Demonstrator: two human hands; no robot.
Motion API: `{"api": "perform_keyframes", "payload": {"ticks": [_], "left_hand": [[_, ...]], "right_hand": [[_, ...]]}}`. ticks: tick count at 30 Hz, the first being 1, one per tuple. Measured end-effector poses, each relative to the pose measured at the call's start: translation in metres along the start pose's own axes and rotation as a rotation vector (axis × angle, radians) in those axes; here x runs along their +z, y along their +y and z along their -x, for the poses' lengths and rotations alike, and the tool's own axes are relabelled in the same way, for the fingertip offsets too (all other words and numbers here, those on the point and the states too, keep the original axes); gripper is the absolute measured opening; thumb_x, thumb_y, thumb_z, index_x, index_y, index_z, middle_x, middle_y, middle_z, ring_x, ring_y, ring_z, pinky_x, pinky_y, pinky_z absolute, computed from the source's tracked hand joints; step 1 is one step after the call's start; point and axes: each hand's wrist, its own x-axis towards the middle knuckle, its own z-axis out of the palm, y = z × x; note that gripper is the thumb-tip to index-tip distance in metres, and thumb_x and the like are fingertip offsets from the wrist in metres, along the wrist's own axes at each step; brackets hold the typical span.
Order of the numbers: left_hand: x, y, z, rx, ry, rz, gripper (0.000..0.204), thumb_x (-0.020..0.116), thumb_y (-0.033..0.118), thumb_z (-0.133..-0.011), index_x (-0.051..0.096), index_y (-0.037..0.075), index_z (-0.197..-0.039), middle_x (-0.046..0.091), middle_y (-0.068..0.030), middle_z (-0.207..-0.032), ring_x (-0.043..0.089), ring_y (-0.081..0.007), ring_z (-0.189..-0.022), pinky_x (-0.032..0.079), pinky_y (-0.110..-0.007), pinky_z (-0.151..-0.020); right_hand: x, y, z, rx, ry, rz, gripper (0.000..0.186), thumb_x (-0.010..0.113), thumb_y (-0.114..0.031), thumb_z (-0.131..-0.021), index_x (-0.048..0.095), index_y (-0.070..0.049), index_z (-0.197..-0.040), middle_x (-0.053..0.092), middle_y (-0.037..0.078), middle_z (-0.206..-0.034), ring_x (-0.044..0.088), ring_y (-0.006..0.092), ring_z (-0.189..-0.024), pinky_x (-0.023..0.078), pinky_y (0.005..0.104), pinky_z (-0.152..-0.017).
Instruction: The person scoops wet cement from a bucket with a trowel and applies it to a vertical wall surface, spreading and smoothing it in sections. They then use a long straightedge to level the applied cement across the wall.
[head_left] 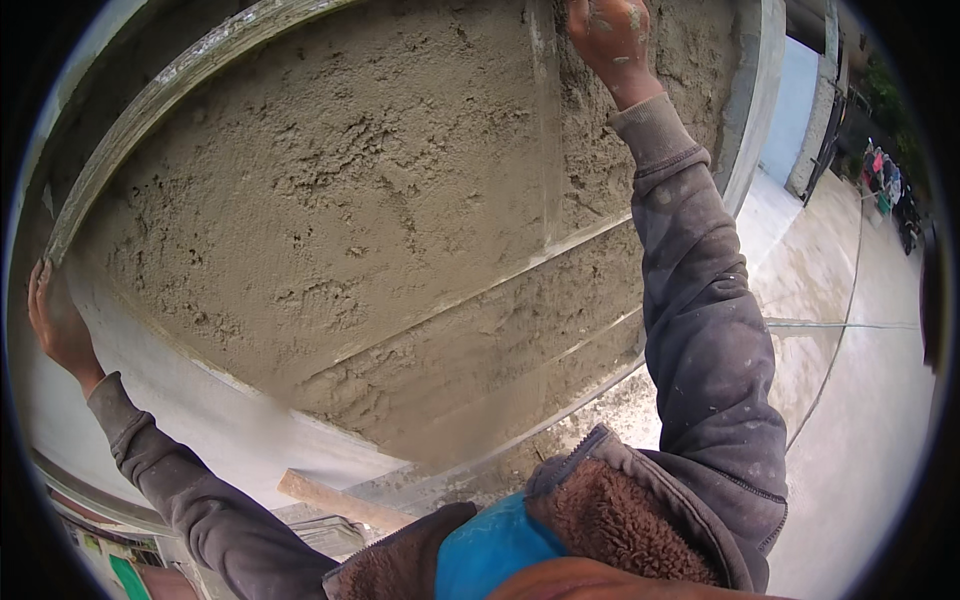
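At the far left, my left hand (60, 325) grips the lower end of a long, pale, plaster-smeared straightedge (150, 120), its fingers bunched at the tip. The straightedge looks curved in this view and runs up out of the picture at the top. Behind it spreads a wall of wet, grey-brown plaster (350, 190), rough and pitted in places. Up at the top edge, my right hand (612, 40) is closed, with flecks of plaster on its skin. Whatever it holds lies beyond the picture's edge.
A smooth vertical band (547, 130) and a slanting line cross the plaster. Below stands a pale smooth surface (200, 400), with a wooden board (345, 500) near my left sleeve. To the right, a cable (848, 330) lies on concrete ground (860, 440); clothes (885, 175) hang farther off.
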Motion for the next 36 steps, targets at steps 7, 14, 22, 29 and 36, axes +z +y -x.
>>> {"api": "perform_keyframes", "payload": {"ticks": [7,14,22,29,36], "left_hand": [[-0.005,0.038,0.001,-0.005,0.114,0.033,0.028,0.073,0.009,-0.086,0.07,0.014,-0.113,0.068,-0.0024,-0.118,0.065,-0.0188,-0.108,0.053,-0.031,-0.091],[-0.005,0.097,0.099,-0.2,0.095,0.15,0.032,0.076,0.005,-0.081,0.071,0.017,-0.11,0.065,-0.0028,-0.12,0.063,-0.0218,-0.109,0.057,-0.033,-0.088],[-0.007,0.063,0.036,-0.188,0.091,0.105,0.039,0.077,0.008,-0.081,0.065,0.015,-0.118,0.063,-0.0108,-0.125,0.059,-0.0223,-0.116,0.042,-0.04,-0.099],[-0.038,0.158,0.206,-0.335,-0.054,0.187,0.037,0.077,-0.002,-0.078,0.071,0.014,-0.11,0.063,-0.0056,-0.122,0.06,-0.0237,-0.111,0.055,-0.035,-0.09],[-0.02,0.119,0.103,-0.245,0.014,0.123,0.031,0.076,0.004,-0.082,0.07,0.013,-0.111,0.065,-0.0064,-0.119,0.063,-0.0192,-0.104,0.054,-0.03,-0.078]], "right_hand": [[0.0,0.004,0.031,-0.002,-0.064,0.036,0.025,0.07,-0.009,-0.086,0.07,-0.014,-0.11,0.067,0.006,-0.115,0.066,0.0242,-0.102,0.053,0.0356,-0.085],[-0.036,-0.021,0.087,0.054,-0.228,0.047,0.034,0.067,0.004,-0.086,0.068,-0.011,-0.116,0.064,0.01,-0.123,0.064,0.0258,-0.111,0.054,0.0373,-0.093],[-0.016,-0.02,0.037,0.009,-0.196,0.082,0.036,0.066,0.004,-0.086,0.067,-0.011,-0.118,0.065,0.01,-0.119,0.063,0.0265,-0.11,0.053,0.0354,-0.093],[-0.08,-0.073,0.2,0.163,-0.344,-0.025,0.033,0.067,0.0,-0.088,0.066,-0.014,-0.118,0.059,0.011,-0.126,0.058,0.0264,-0.114,0.052,0.0348,-0.089],[-0.039,-0.029,0.106,0.071,-0.172,0.037,0.037,0.068,0.003,-0.082,0.066,-0.014,-0.116,0.063,0.01,-0.12,0.062,0.027,-0.107,0.049,0.038,-0.091]]}}
